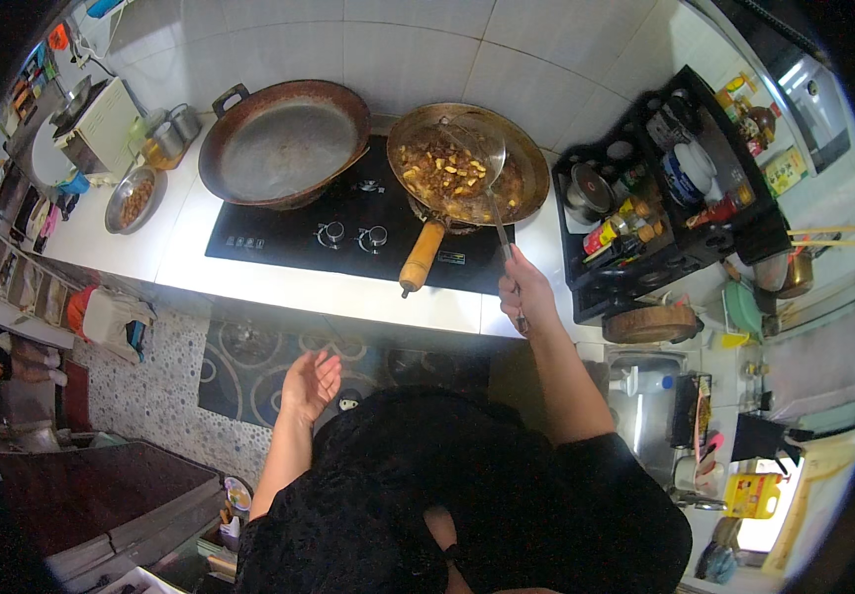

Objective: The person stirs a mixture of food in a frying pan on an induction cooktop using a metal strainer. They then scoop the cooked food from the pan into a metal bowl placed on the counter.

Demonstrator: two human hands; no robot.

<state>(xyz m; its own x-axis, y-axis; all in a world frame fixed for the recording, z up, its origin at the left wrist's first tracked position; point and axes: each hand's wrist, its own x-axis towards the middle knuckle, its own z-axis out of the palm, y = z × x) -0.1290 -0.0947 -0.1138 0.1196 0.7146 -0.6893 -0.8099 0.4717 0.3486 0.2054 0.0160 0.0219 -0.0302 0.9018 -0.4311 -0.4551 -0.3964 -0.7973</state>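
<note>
My right hand (525, 291) grips the handle of a long-handled metal ladle (500, 223), whose head reaches into a wok (530, 194) on the right burner. Dark brown liquid and chopped yellowish-brown food (448, 169) lie in that wok. Its wooden handle (423, 256) juts over the counter's front, left of my right hand, with no hand on it. My left hand (312, 384) hangs in the air before the counter, palm up, fingers apart and slightly curled, holding nothing. A larger rust-brown wok (286, 148) sits on the left burner with pale, cloudy liquid inside.
The black gas hob (279, 241) is set in a white counter (175, 252). A metal bowl of brown food pieces (133, 199) stands left. At right are a black rack (624, 271) of bottles and jars, a round wooden chopping board (650, 324) and a sink (646, 416).
</note>
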